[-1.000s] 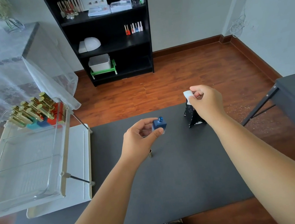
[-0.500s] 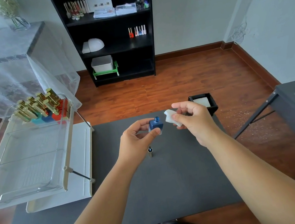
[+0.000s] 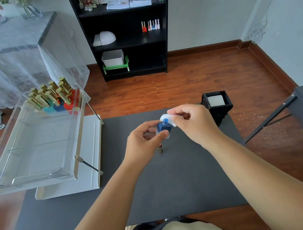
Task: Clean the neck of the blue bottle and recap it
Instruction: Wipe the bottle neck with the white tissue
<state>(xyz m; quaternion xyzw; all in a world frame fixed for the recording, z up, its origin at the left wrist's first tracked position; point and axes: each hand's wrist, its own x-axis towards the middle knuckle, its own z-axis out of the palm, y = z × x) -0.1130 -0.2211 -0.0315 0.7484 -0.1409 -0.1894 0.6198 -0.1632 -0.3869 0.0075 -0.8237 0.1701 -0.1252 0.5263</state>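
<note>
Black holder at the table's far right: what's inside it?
A white pad stack fills the black holder; only its top face shows. How deep the stack goes is hidden by the walls.

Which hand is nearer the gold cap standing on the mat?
Left. The left hand holds the blue bottle just above the cap; the right hand, pinching a white pad at the bottle's neck, is farther up and right.

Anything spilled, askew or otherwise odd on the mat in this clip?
Nothing spilled. The gold cap stands upright on the black mat, off the blue bottle, as expected mid-cleaning. Glittery specks litter the floor right of the mat.
</note>
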